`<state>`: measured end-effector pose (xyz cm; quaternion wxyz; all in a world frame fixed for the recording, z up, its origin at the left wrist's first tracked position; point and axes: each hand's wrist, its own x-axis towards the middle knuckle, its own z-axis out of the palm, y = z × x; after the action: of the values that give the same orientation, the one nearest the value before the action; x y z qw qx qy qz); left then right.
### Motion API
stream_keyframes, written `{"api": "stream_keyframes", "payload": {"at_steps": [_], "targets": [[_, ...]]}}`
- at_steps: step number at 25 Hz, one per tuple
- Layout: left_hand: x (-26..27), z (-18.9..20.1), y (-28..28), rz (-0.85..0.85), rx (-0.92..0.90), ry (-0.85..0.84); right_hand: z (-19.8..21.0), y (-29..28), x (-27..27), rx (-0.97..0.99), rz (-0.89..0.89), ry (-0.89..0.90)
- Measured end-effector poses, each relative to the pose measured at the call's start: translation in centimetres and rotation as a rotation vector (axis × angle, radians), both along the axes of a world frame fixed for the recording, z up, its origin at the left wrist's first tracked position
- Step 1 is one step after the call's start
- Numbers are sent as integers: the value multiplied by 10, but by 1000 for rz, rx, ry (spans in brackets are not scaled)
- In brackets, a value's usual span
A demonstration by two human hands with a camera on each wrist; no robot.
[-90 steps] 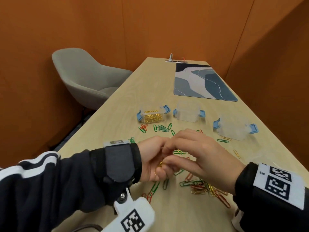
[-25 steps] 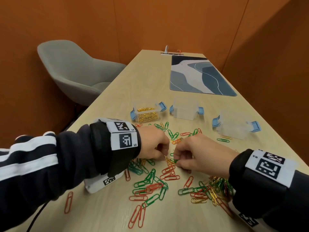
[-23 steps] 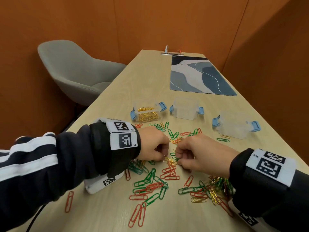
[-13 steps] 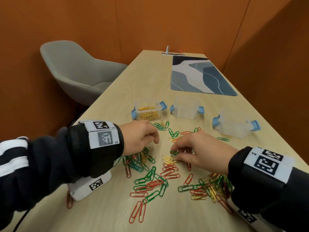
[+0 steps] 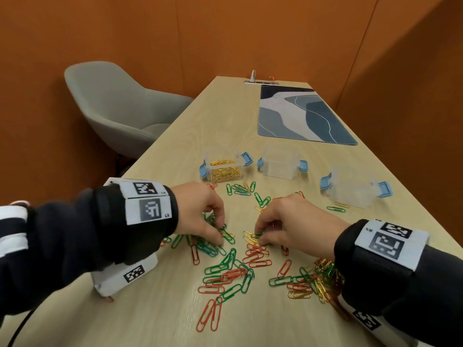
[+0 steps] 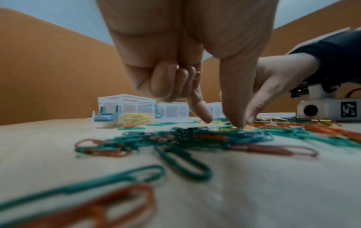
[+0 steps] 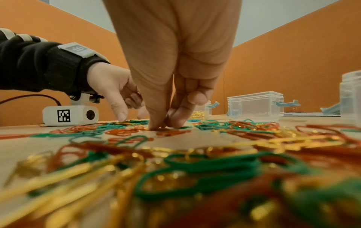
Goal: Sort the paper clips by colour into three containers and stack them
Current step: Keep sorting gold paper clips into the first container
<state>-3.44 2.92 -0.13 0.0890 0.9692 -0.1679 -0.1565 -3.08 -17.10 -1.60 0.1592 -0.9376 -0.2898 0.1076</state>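
my left hand [image 5: 200, 214] is down on the clips [image 5: 233, 271], thumb and forefinger tips on the heap of mostly green ones, other fingers curled in; something gold seems tucked in the curl, in the left wrist view, too small to name; whether the tips have closed on a clip i cannot tell; my right hand [image 5: 295, 226] is down too, thumb and fingertips drawn together at a small cluster of gold clips [image 5: 250, 237] just above a patch of red ones; it looks like a pinch forming, but a clip actually caught i cannot tell.

clips lie loose over the table [image 5: 155, 316], red, green and gold mixed, thickest by my right wrist; beyond them three clear tubs with blue latches stand in a row; left tub [image 5: 223, 167] holds gold clips, middle tub [image 5: 280, 162] and right tub [image 5: 354, 189] look empty.

handling, my guess: clips are light, thin, springy wire with a smooth coat; flat on the wood they give little edge, so i would slide one free or tip up a rounded end, then pinch across the loops; they hook each other, so lifting from a heap likely drags neighbours of the wrong colour; best taken singly from the fringe; tubs are light and may skid if knocked.
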Motion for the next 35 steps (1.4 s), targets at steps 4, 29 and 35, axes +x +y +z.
{"api": "stream_keyframes", "payload": {"at_steps": [4,29,35], "targets": [[2,-3,-5,0,-16,12,0,6,1,-10,2,11],[3,4,-8,53,-99,-30,2,14,-2,51,6,14],[8,1,-22,-5,-11,-22,1,15,-2,28,-12,72]]}}
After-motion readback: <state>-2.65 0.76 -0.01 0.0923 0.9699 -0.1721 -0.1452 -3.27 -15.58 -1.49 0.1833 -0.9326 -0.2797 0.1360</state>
